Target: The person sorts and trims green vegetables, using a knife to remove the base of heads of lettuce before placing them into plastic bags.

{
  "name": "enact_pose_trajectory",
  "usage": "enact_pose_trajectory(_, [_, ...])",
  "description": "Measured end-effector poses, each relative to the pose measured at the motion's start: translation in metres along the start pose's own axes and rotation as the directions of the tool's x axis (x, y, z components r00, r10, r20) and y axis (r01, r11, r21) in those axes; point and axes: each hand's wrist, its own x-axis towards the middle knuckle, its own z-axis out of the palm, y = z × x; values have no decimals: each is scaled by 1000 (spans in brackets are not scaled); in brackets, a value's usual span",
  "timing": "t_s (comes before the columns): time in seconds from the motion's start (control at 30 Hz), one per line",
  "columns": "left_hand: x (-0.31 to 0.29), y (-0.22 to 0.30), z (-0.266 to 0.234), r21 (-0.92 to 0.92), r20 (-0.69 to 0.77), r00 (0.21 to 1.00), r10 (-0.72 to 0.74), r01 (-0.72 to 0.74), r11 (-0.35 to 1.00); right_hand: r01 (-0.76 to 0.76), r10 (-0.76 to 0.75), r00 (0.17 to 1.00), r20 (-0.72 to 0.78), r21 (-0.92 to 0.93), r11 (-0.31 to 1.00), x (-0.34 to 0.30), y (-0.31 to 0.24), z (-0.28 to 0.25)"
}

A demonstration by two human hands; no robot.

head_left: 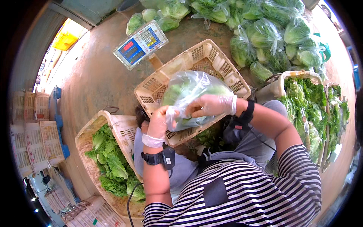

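A clear plastic bag [196,81] with green leafy vegetables in it rests in a cream plastic crate [211,49] in front of me. My left hand [159,120], in a thin clear glove, is closed on the gathered mouth of the bag at its near left side. Just right of it, my gloved right hand [211,105] has its fingers curled and pinching the bag's plastic near the same gathered part. The right fingertips lie partly against the film, so their exact hold is hard to see.
A digital scale display [140,43] stands beyond the crate. Bagged lettuces [264,34] are heaped at the far right. A crate of loose leaves [113,159] stands at my left, and a crate of greens [306,98] at my right. Stacked crates [34,132] line the far left.
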Motion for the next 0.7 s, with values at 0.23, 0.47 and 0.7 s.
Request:
enact_pose_trajectory(0.23, [-9, 18, 16, -13, 120, 993, -14, 16, 1000, 60, -153, 737, -658, -162, 985, 16, -34, 35])
enact_pose_trajectory(0.47, [23, -35, -29, 47, -232, 964, 130, -122, 991, 395, 155, 738, -656, 607, 690, 4, -23, 47])
enact_pose_trajectory(0.7, [27, -41, -27, -372, -183, 979, 87, -151, 916, -336, 419, 860, -292, 295, 895, -24, 8, 39])
